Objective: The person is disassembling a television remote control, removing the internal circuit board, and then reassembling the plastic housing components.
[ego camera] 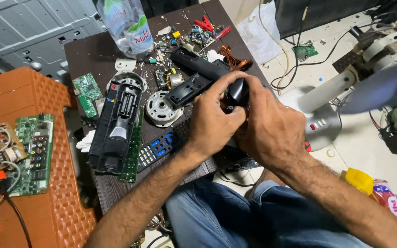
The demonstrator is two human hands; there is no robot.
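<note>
My left hand (212,117) and my right hand (269,126) are clasped together around a small black rounded plastic part (238,91) above the near right edge of the dark table (88,50). Both hands grip it, thumbs on top. Just beyond my fingers lie a long black remote casing (197,64) and a black battery cover (184,90). To the left sits an opened black remote shell (116,126) on a long green circuit strip (133,156), with a blue-buttoned keypad (159,148) beside my left wrist.
A round motor part (161,108), a small green board (87,93), a plastic bottle (127,25) and loose components (194,34) crowd the table. An orange stool (47,206) holds circuit boards (33,154). A white fan base (320,121) stands right, cables on the floor.
</note>
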